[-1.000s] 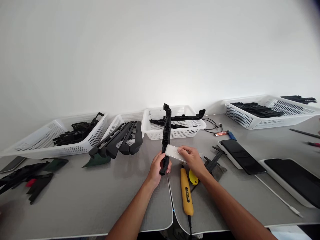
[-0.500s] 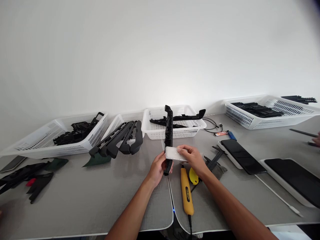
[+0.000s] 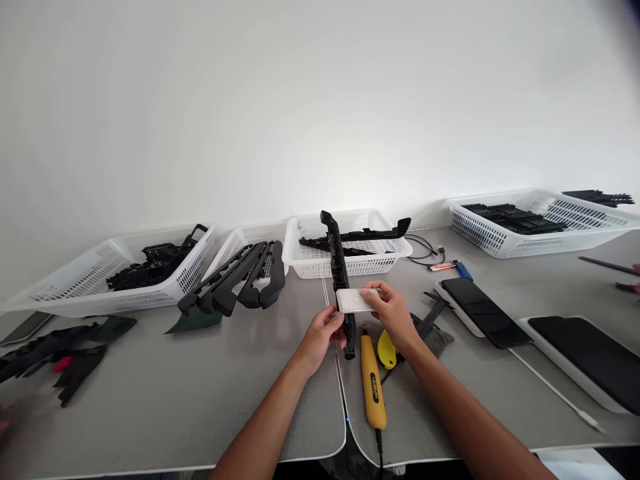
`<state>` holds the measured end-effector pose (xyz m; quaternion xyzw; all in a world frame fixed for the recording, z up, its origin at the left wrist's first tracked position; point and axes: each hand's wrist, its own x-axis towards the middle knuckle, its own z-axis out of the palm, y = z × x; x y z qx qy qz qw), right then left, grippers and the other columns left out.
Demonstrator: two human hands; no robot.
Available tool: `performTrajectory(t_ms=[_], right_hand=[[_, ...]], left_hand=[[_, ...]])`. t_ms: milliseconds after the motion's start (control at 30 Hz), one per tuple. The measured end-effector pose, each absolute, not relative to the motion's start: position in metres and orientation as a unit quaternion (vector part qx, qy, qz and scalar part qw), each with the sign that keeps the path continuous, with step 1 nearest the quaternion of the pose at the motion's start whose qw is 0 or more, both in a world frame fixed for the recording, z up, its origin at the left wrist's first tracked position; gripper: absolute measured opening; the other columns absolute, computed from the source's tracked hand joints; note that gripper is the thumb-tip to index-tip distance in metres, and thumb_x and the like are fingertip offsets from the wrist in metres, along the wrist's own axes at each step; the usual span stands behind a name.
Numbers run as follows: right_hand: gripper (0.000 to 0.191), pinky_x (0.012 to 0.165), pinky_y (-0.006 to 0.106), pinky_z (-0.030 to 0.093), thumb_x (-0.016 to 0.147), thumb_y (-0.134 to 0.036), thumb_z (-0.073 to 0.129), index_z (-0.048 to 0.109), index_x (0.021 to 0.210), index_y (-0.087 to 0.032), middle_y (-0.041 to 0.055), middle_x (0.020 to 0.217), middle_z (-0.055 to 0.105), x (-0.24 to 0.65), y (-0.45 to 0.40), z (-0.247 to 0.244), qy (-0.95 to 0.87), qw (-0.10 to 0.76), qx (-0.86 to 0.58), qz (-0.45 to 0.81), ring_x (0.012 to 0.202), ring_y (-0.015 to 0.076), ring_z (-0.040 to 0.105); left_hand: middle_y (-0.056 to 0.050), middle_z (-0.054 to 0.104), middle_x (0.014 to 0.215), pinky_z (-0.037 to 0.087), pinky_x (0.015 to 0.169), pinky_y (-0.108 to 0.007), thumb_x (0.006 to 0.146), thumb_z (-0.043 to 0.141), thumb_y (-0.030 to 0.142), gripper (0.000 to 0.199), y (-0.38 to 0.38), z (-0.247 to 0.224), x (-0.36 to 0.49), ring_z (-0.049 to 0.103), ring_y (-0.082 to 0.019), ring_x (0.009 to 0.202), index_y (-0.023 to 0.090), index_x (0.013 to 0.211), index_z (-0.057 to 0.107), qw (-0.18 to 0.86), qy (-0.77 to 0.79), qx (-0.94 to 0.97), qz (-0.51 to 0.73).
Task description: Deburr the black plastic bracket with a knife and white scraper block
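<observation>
My left hand (image 3: 319, 339) grips the lower part of a long black plastic trim piece (image 3: 339, 261), which stands out away from me at a slight tilt. Pinched between the thumb and fingers of my right hand (image 3: 393, 312) is a flat white rectangular block (image 3: 353, 301). The block lies across the trim piece, over its lower half; whether the two touch I cannot tell. Just below my right hand are a corded yellow hand tool (image 3: 373, 387), a yellow oval tag-like piece (image 3: 387, 350) and a dark caliper (image 3: 431, 317).
Behind my hands, a white basket (image 3: 320, 268) holds more black trim pieces. Dark handle-like parts (image 3: 247, 277) lean on another basket to its left. Phones sit on white blocks, one phone (image 3: 483, 310) nearer my right hand. Another person's hand (image 3: 636, 287) shows at the right edge.
The trim piece has tilted, its far end moving left and its near end right. My right hand and the white block have shifted slightly right and up.
</observation>
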<state>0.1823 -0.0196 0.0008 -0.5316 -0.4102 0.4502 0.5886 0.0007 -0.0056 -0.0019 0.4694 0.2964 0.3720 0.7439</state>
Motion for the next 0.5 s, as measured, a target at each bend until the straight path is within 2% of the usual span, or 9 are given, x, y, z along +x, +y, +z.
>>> performTrajectory(t_ms=[200,367,500], right_hand=[[0.054,0.05,0.021,0.032,0.078,-0.065,0.076,0.059,0.105,-0.021,-0.0046,0.066,0.055,0.172,-0.022,0.0,-0.444,0.563,-0.503,0.482,0.054,0.0099,0.042],[0.049,0.05,0.022,0.034,0.08,-0.061,0.076,0.058,0.101,-0.021,-0.0036,0.067,0.055,0.179,-0.02,-0.001,-0.417,0.597,-0.523,0.442,0.056,0.0109,0.043],[0.043,0.052,0.024,0.037,0.082,-0.058,0.072,0.059,0.103,-0.023,-0.0021,0.074,0.056,0.184,-0.019,0.001,-0.398,0.631,-0.53,0.403,0.059,0.0123,0.044]], left_hand=[[0.004,0.06,0.062,0.042,0.051,-0.028,0.074,0.085,0.05,0.046,-0.008,-0.007,0.004,0.052,-0.012,0.046,0.016,0.096,0.065,0.739,0.31,0.462,0.381],[0.004,0.063,0.066,0.043,0.052,-0.027,0.082,0.08,0.052,0.058,-0.007,-0.004,0.002,0.053,-0.011,0.045,0.017,0.124,0.061,0.732,0.294,0.488,0.373],[0.003,0.064,0.067,0.042,0.052,-0.026,0.085,0.077,0.056,0.061,-0.008,-0.001,0.0,0.054,-0.011,0.045,0.017,0.128,0.06,0.727,0.295,0.502,0.364]])
